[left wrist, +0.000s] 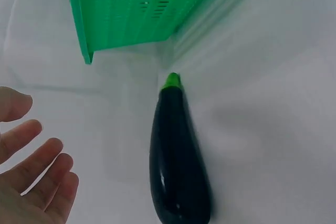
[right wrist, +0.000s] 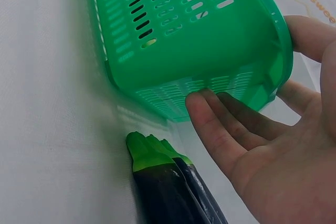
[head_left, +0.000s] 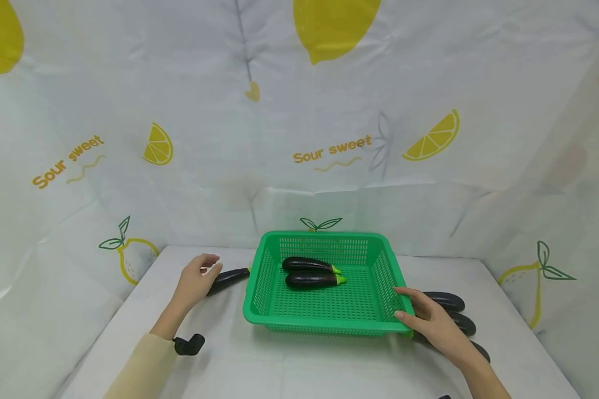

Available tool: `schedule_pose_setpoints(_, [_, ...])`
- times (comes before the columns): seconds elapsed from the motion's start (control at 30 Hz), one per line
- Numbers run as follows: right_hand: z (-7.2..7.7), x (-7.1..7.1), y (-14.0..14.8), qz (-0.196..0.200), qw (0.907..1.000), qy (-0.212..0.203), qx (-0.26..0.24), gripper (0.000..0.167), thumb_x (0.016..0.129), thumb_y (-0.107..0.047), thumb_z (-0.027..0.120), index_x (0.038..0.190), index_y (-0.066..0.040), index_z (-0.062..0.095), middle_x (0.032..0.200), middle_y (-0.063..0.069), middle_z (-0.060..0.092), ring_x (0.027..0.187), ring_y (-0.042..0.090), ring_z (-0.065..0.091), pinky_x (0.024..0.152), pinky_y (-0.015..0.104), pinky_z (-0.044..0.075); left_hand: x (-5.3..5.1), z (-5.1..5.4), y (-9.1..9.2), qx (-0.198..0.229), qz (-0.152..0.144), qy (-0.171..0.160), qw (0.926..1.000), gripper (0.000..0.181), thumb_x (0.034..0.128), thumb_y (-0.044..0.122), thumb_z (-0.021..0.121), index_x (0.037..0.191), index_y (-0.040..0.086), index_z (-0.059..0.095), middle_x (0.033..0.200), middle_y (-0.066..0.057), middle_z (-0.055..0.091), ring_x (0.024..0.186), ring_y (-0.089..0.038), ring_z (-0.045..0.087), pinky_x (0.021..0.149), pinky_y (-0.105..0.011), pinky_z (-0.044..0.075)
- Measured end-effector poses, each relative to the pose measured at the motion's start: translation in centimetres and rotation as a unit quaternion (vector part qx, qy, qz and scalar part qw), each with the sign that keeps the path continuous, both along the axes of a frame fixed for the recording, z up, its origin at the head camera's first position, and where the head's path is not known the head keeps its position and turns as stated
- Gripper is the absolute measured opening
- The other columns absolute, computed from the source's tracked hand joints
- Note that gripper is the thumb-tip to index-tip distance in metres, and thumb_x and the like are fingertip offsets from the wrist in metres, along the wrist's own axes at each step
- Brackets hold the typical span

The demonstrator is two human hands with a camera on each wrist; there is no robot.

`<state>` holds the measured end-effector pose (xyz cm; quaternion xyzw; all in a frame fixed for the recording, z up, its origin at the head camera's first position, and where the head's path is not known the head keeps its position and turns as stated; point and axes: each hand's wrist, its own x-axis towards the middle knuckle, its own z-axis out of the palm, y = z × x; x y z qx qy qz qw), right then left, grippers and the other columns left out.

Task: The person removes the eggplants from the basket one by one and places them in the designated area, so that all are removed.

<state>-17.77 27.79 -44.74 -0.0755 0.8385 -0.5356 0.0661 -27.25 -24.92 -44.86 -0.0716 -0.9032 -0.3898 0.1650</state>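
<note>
A green plastic basket [head_left: 324,326] stands in the middle of the table, with two dark eggplants [head_left: 309,280] lying inside on its floor. My right hand [head_left: 434,324] grips the basket's right rim near the front corner; the right wrist view shows the fingers against its outer wall. On the left, my left hand [head_left: 193,284] hovers beside a single eggplant [left wrist: 178,156], fingers spread and apart from it in the left wrist view. That eggplant's green stem end points toward the basket. Three more eggplants [head_left: 461,322] lie right of the basket, partly hidden by my right hand.
A white cloth printed with lemons [head_left: 329,166] hangs behind and at both sides of the table. The white tabletop [head_left: 259,366] extends in front of the basket. A black device [head_left: 189,344] is worn at my left wrist.
</note>
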Motion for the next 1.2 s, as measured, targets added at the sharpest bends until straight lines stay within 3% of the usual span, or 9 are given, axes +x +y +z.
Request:
schedule_pose_setpoints(0.33, [0.0, 0.0, 0.0, 0.000, 1.0000, 0.002, 0.000, 0.062, 0.101, -0.029, 0.065, 0.154, -0.010, 0.040, 0.162, 0.027, 0.025, 0.146, 0.051, 0.025, 0.102, 0.034, 0.045, 1.1, 2.8, 3.4, -0.003, -0.053, 0.082, 0.9952, 0.028, 0.0988, 0.016, 0.067, 0.120, -0.002, 0.067, 0.119, -0.018, 0.067, 0.112, -0.036, 0.061, 0.095, -0.054, 0.051])
schedule_pose_setpoints(0.53, [0.0, 0.0, 0.0, -0.001, 1.0000, 0.003, 0.003, 0.062, 0.102, -0.030, 0.065, 0.154, -0.009, 0.039, 0.162, 0.028, 0.024, 0.147, 0.051, 0.025, 0.106, 0.046, 0.042, 1.6, 4.2, 5.0, -0.007, -0.092, 0.093, 0.9913, 0.027, 0.0983, 0.013, 0.068, 0.120, -0.002, 0.067, 0.119, -0.017, 0.067, 0.112, -0.034, 0.061, 0.095, -0.053, 0.051])
schedule_pose_setpoints(0.93, [-0.2, 0.0, -0.1, 0.004, 0.9999, -0.005, -0.008, 0.063, 0.102, -0.028, 0.065, 0.155, -0.009, 0.037, 0.162, 0.028, 0.023, 0.146, 0.050, 0.026, 0.104, 0.042, 0.045, 1.5, 5.9, 8.5, -0.043, -0.163, 0.119, 0.9785, 0.028, 0.0979, 0.015, 0.070, 0.122, 0.001, 0.067, 0.118, -0.011, 0.067, 0.109, -0.029, 0.062, 0.091, -0.048, 0.054])
schedule_pose_setpoints(1.07, [-0.3, 0.0, -0.1, 0.001, 1.0000, -0.006, -0.006, 0.063, 0.102, -0.029, 0.065, 0.155, -0.009, 0.037, 0.162, 0.029, 0.024, 0.146, 0.051, 0.027, 0.106, 0.048, 0.045, 1.4, 6.7, 9.6, -0.054, -0.184, 0.114, 0.9749, 0.027, 0.0980, 0.016, 0.070, 0.121, 0.004, 0.068, 0.117, -0.012, 0.067, 0.108, -0.028, 0.061, 0.089, -0.048, 0.053])
schedule_pose_setpoints(1.2, [-0.1, 0.0, -0.1, -0.001, 1.0000, -0.006, -0.004, 0.064, 0.102, -0.030, 0.064, 0.155, -0.009, 0.037, 0.161, 0.029, 0.025, 0.145, 0.051, 0.030, 0.103, 0.045, 0.048, 1.1, 7.5, 10.9, -0.074, -0.201, 0.095, 0.9721, 0.029, 0.0986, 0.019, 0.070, 0.123, 0.004, 0.067, 0.121, -0.012, 0.066, 0.113, -0.029, 0.061, 0.095, -0.048, 0.052])
